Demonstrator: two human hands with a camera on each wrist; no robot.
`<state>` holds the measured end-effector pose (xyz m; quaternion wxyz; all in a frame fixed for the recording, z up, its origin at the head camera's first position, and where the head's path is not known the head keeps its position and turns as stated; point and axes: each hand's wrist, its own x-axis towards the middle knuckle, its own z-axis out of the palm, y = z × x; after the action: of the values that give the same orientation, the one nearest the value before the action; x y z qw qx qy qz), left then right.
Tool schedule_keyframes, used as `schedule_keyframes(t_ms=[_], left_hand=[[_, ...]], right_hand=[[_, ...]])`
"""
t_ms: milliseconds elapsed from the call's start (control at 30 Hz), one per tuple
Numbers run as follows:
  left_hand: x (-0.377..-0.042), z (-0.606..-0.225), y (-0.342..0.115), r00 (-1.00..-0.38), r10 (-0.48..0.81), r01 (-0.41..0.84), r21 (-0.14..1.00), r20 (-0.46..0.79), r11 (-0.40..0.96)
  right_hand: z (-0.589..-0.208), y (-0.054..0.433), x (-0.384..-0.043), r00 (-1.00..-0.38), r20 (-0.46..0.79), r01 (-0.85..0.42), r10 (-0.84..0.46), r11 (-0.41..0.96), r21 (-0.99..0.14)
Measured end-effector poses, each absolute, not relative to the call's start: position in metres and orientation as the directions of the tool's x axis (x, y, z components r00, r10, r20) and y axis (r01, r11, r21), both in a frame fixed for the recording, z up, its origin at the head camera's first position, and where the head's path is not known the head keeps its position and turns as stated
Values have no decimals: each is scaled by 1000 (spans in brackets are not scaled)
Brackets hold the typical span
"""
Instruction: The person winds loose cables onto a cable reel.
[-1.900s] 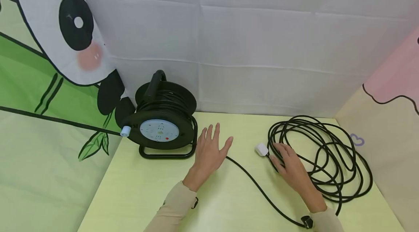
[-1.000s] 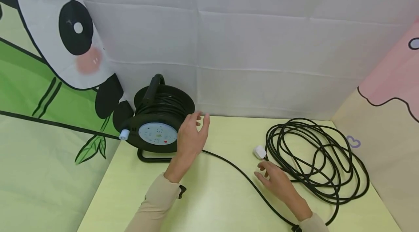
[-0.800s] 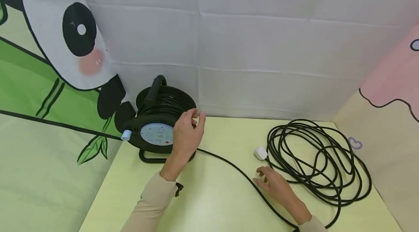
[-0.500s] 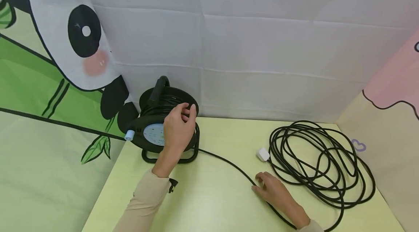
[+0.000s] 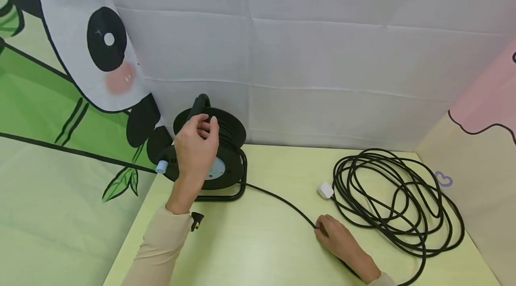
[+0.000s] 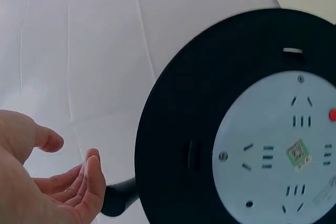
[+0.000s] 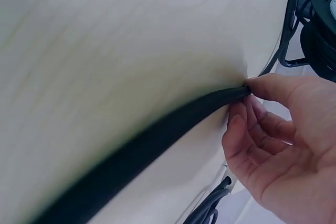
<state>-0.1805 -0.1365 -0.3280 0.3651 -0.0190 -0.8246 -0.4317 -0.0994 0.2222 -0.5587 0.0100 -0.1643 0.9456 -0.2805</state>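
A black cable reel stands at the back left of the table, with a pale blue socket face and a light blue crank knob. My left hand is above the reel's front, near its carrying handle; its fingers are loosely bent and hold nothing. From the reel a black cable runs forward across the table. My right hand pinches this cable between thumb and fingers, as the right wrist view shows. The rest of the cable lies in a loose coil on the right.
A white plug lies at the coil's left edge. The pale yellow table meets a whitish cloth wall at the back. Printed cloth with a panda hangs on the left, and a pink print on the right.
My left hand has moved left from beside the reel to over its front. My right hand has left the coil, moved toward the front and taken hold of the cable.
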Motion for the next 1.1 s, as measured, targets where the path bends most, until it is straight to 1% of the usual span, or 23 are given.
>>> schedule_keyframes(t_ms=[167,333,433,600,700,900,1100], left_hand=[[-181,-320,-151,-719,-334,312,713,609,628],[-185,-317,-164,-681,-391,278,712,619,645],[-188,-316,-171,-681,-414,233,714,604,660],[-194,-317,-179,-738,-426,134,733,524,667],[-197,-318,-182,-779,-409,103,740,475,664],[-206,-319,-187,-857,-334,100,761,393,640],[-213,-318,-192,-926,-223,118,796,304,593]], right_hand=[[-555,222,-99,-946,66,-301,-319,781,-547],[-553,224,-100,-940,75,-314,-332,760,-568],[-555,225,-100,-941,69,-310,-331,762,-568],[-557,226,-101,-941,62,-309,-332,769,-560],[-557,227,-102,-942,64,-306,-330,763,-569],[-555,229,-101,-940,87,-318,-331,755,-574],[-557,229,-101,-932,121,-347,-341,747,-567]])
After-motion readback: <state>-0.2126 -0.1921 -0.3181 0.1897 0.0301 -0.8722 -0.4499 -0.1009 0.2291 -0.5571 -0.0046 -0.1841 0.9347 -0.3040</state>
